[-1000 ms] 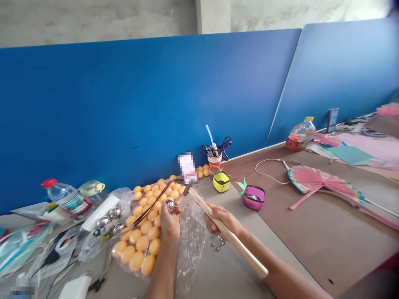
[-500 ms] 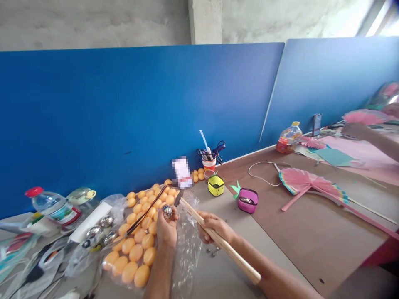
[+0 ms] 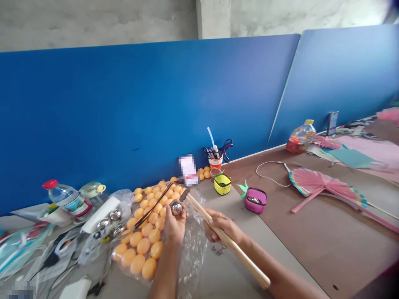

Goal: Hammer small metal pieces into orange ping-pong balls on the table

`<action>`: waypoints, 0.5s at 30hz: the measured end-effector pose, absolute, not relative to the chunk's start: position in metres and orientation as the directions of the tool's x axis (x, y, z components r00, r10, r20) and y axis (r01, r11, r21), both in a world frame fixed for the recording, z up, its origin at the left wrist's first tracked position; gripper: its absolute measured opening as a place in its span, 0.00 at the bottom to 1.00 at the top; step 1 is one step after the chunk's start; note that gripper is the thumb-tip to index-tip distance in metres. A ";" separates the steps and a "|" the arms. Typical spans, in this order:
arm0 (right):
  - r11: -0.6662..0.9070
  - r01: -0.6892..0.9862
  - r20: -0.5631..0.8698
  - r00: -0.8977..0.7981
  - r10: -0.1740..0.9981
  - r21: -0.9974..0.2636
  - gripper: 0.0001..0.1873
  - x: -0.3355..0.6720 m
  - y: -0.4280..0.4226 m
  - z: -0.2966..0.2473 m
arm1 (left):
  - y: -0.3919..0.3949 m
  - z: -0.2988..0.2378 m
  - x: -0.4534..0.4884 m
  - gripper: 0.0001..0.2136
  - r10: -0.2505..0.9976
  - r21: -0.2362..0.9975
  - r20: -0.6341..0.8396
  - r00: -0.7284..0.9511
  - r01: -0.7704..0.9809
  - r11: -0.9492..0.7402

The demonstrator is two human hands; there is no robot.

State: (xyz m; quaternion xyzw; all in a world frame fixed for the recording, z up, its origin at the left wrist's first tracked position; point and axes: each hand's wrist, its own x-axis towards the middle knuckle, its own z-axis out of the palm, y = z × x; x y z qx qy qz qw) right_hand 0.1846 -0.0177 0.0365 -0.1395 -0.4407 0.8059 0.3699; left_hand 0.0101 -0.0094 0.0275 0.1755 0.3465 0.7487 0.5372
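In my left hand (image 3: 175, 228) a shiny, patterned silver ball (image 3: 176, 208) rests, with the fingers curled around it. My right hand (image 3: 223, 226) grips a hammer (image 3: 245, 257) by its pale wooden handle. The hammer's dark head (image 3: 185, 194) is just above and right of the ball, apart from it as far as I can see. Beneath and left of my left hand lies a clear plastic bag of orange balls (image 3: 143, 246), with a black cord (image 3: 146, 216) across it. Small metal bits (image 3: 219, 250) lie below my right hand.
A yellow pouch (image 3: 222, 185) and a purple pouch (image 3: 255, 200) stand right of the hammer. Behind them is a cup of pens (image 3: 215, 161) by the blue partition (image 3: 140, 104). Bottles (image 3: 70, 200), bags and silver balls (image 3: 104, 224) crowd the left. A pink fan (image 3: 321, 185) lies right.
The view has swung slightly left, so everything sits further right. Another person's arm at the far right has gone out of sight. Both hands keep their holds, and the silver ball shows more fully.
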 end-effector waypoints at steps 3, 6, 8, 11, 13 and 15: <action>-0.355 -0.452 0.066 -0.688 0.723 -0.819 0.28 0.181 -0.018 0.032 | -0.009 0.027 0.011 0.14 0.930 0.702 -0.119 -0.348 -0.692 -0.169; -0.384 -0.379 0.005 -0.718 0.696 -0.842 0.29 0.178 -0.019 0.029 | -0.008 0.027 0.011 0.15 0.928 0.692 -0.122 -0.351 -0.700 -0.174; -0.399 -0.416 0.035 -0.728 0.685 -0.817 0.30 0.178 -0.020 0.029 | -0.008 0.026 0.011 0.16 0.931 0.682 -0.110 -0.349 -0.708 -0.185; -0.382 -0.502 0.110 -0.704 0.702 -0.776 0.30 0.181 -0.021 0.033 | -0.008 0.025 0.012 0.16 0.943 0.679 -0.104 -0.317 -0.715 -0.166; -0.355 -0.460 0.084 -0.698 0.711 -0.814 0.30 0.182 -0.022 0.036 | -0.009 0.025 0.013 0.15 0.943 0.683 -0.111 -0.314 -0.713 -0.157; -0.338 -0.351 0.014 -0.711 0.703 -0.873 0.30 0.182 -0.022 0.038 | -0.010 0.025 0.013 0.15 0.938 0.688 -0.118 -0.325 -0.708 -0.159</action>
